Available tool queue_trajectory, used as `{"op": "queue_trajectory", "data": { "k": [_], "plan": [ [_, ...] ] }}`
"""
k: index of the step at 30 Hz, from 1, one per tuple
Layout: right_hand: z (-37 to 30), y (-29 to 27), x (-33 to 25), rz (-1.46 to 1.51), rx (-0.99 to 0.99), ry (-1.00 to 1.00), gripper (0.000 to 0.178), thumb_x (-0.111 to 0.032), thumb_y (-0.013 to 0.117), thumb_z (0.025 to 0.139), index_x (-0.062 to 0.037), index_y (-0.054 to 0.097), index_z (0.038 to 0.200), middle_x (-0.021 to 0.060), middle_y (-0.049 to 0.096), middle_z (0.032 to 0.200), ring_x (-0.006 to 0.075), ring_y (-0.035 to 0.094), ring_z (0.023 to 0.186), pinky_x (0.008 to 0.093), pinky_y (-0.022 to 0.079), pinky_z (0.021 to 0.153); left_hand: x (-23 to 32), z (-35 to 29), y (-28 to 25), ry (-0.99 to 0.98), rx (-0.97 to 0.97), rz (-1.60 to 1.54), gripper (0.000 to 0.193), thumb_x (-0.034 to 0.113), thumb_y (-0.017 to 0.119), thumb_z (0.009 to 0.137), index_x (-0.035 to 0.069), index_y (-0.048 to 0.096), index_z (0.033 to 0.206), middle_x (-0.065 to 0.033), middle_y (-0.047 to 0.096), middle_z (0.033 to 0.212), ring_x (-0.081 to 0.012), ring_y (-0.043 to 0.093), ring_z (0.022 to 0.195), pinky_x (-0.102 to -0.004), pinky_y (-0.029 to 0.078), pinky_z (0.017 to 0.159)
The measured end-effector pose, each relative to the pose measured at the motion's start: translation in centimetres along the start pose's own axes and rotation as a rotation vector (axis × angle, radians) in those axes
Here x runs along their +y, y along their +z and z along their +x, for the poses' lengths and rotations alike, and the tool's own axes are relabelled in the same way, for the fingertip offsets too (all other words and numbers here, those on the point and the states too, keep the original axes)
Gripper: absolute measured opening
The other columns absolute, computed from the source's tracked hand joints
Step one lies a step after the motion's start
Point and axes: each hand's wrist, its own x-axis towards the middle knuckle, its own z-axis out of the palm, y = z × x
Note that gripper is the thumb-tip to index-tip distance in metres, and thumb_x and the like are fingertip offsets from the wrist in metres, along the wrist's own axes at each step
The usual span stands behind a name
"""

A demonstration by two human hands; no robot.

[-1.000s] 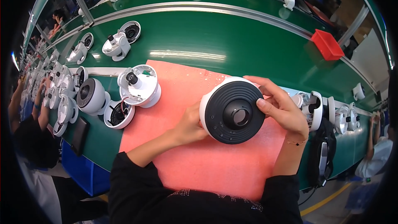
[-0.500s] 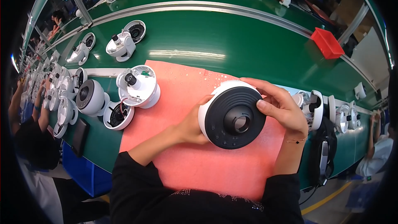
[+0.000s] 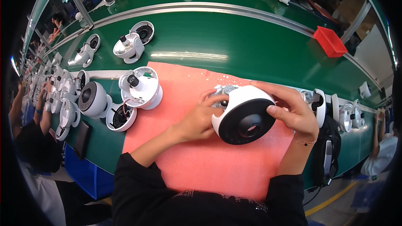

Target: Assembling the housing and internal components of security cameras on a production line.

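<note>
Above the pink mat [image 3: 188,159] I hold a round white camera [image 3: 245,94] with a glossy black front and a round opening at its centre. My right hand [image 3: 295,111] grips its right rim, thumb on the black front and fingers over the white shell. At the camera's left side my left hand [image 3: 197,119] is closed, with bent fingers reaching to the back edge. Greyish parts [image 3: 226,89] show behind the shell; the left fingertips are partly hidden there. An opened white camera body [image 3: 144,90] stands on the mat's left edge, wired to a shell half [image 3: 120,117].
Two opened cameras [image 3: 130,49] sit on the green belt [image 3: 234,37]. A whole camera [image 3: 93,96] and several others crowd the left, with co-workers beyond. At right are a black bag-like object [image 3: 328,155], more camera parts [image 3: 320,109] and a red bin [image 3: 330,42].
The camera has moved right and tilted, so its back parts now show. My left hand shifted from its side toward the back edge. The opened cameras on the belt slid right.
</note>
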Motion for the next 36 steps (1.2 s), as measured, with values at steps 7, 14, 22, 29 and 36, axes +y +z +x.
{"op": "queue_trajectory", "data": {
  "k": [7,14,22,29,36],
  "plan": [
    [0.0,2.1,-1.6,-0.464,-0.023,-0.244,0.042,-0.009,0.053,0.078,-0.0036,0.055,0.120,0.0163,0.059,0.100,0.0318,0.058,0.093,0.0375,0.045,0.082,0.9,0.4,0.5,-0.078,-0.072,-0.083,0.042,0.015,0.068,0.068,0.012,0.060,0.109,-0.0053,0.058,0.116,-0.0283,0.032,0.128,-0.0557,0.015,0.104],
    [1.0,10.7,-3.8,-0.886,-0.088,-0.401,0.018,-0.014,0.057,0.069,-0.0049,0.061,0.084,0.0142,0.057,0.085,0.0269,0.058,0.081,0.0397,0.045,0.075,0.1,-0.3,0.3,-0.047,-0.115,-0.051,0.027,0.023,0.059,0.079,0.011,0.061,0.103,-0.0058,0.056,0.117,-0.0259,0.028,0.130,-0.0546,0.014,0.105],
    [0.8,14.6,-1.6,-1.189,-0.177,-0.522,0.014,-0.016,0.058,0.065,-0.0021,0.060,0.069,0.0113,0.056,0.073,0.0248,0.056,0.079,0.0445,0.043,0.082,0.2,0.3,1.0,-0.019,-0.073,0.046,0.010,0.012,0.067,0.074,0.014,0.058,0.074,0.0086,0.061,0.073,-0.0233,0.042,0.121,-0.0531,0.018,0.102],
    [-3.5,15.7,-0.8,-0.612,0.055,-0.829,0.020,-0.014,0.061,0.068,-0.0026,0.064,0.084,0.0111,0.060,0.094,0.0274,0.059,0.095,0.0467,0.048,0.085,0.2,0.5,0.4,0.000,-0.075,0.000,0.007,0.008,0.065,0.076,0.014,0.061,0.076,0.0071,0.062,0.071,-0.0235,0.042,0.122,-0.0526,0.017,0.100],
    [-6.5,8.3,4.3,-0.530,0.621,-0.316,0.044,0.009,0.046,0.062,-0.0036,0.052,0.104,0.0131,0.054,0.103,0.0246,0.055,0.091,0.0405,0.046,0.079,0.4,0.0,-0.3,-0.031,-0.091,-0.030,0.005,0.011,0.063,0.079,0.011,0.060,0.075,0.0037,0.064,0.077,-0.0230,0.042,0.121,-0.0523,0.019,0.100]
  ]
}}
